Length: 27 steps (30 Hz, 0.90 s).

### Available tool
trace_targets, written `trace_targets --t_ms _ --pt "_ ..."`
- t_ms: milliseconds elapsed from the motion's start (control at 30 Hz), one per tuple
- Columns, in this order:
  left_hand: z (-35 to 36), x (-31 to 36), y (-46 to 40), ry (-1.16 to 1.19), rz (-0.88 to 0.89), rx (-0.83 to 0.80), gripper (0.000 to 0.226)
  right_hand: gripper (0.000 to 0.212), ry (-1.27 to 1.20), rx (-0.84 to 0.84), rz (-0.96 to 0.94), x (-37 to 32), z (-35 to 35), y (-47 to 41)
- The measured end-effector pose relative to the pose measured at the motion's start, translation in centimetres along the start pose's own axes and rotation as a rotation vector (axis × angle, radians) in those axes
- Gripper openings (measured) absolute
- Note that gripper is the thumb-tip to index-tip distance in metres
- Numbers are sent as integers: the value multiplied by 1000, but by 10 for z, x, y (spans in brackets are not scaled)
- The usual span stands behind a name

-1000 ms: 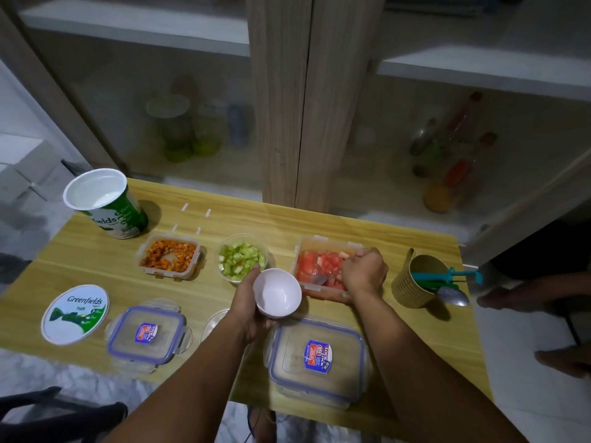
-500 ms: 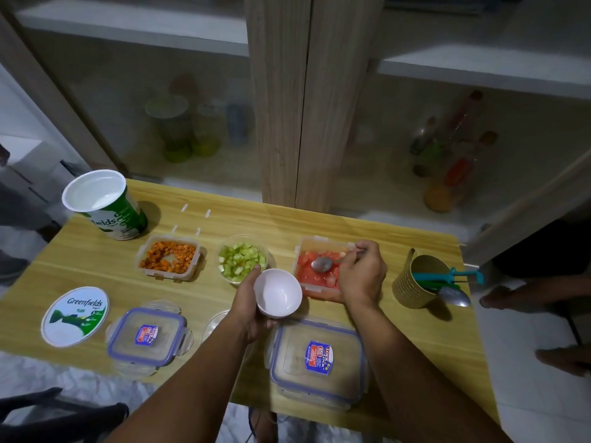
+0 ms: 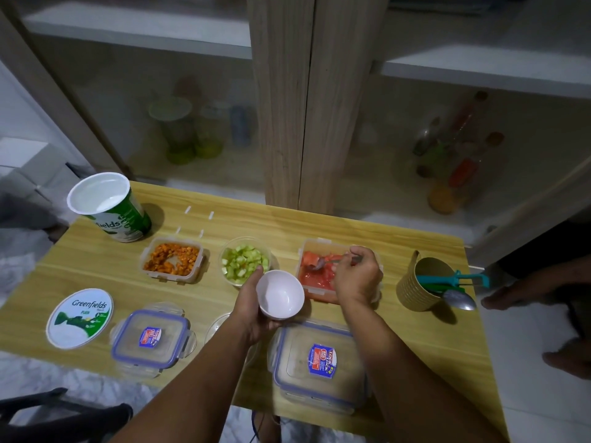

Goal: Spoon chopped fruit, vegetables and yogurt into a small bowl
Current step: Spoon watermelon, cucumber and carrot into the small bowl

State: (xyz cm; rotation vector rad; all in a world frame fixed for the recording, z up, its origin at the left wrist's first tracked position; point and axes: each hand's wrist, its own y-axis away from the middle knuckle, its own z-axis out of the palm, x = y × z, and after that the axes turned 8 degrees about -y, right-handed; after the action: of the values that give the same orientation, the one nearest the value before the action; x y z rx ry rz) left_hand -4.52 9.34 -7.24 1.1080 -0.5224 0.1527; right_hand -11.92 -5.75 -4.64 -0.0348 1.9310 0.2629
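My left hand [image 3: 251, 310] holds a small white bowl [image 3: 279, 294] just above the wooden table [image 3: 383, 244]; the bowl looks empty. My right hand [image 3: 358, 276] grips a metal spoon [image 3: 323, 262] whose tip is down in the clear container of red chopped fruit [image 3: 315, 278]. To the left stand a round tub of green cubes [image 3: 244, 260] and a container of orange cubes [image 3: 172, 259]. An open green yogurt tub [image 3: 108, 207] stands at the far left.
The yogurt lid [image 3: 80, 318] and two blue-rimmed container lids [image 3: 152, 337] [image 3: 319, 362] lie along the front edge. A ribbed cup [image 3: 422, 282] with a teal utensil and a spoon stands at the right. A person's feet [image 3: 511, 292] are on the floor beside the table.
My right hand lifted the spoon over the red fruit, then pushed its tip further left and down into the pieces. The bowl in my left hand stayed where it was.
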Motion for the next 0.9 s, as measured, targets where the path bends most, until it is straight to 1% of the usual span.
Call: trace_targets --t_ms 67,167,233,300,367,500,600,700,733,833,900 --pt "-1 0 0 9 0 3 63 9 -19 9 48 5 -2 -4" --pt "-2 0 -1 16 -3 12 65 14 -60 8 165 21 -4 -13" --pt "-2 -1 -1 20 4 4 64 14 -139 21 228 29 -5 -19" --pt "-1 -1 1 33 10 -10 59 15 -228 32 276 23 -9 -19" --pt "-1 0 2 35 17 -13 54 16 -330 31 303 12 -16 -16" --pt "1 1 5 47 34 -18 52 13 -442 -15 292 -2 -27 -16" --pt "6 3 10 69 52 -40 49 13 -446 -94 207 -17 -35 -14" --pt "9 3 12 65 85 -43 56 11 -369 -264 71 -32 -39 -3" --pt "10 3 14 70 96 -49 59 9 -305 -337 2 -35 -39 2" --pt "10 3 19 115 104 -73 69 18 -101 -544 -284 -36 -34 18" --pt "9 3 25 143 118 -78 69 11 -30 -566 -438 -41 -33 28"
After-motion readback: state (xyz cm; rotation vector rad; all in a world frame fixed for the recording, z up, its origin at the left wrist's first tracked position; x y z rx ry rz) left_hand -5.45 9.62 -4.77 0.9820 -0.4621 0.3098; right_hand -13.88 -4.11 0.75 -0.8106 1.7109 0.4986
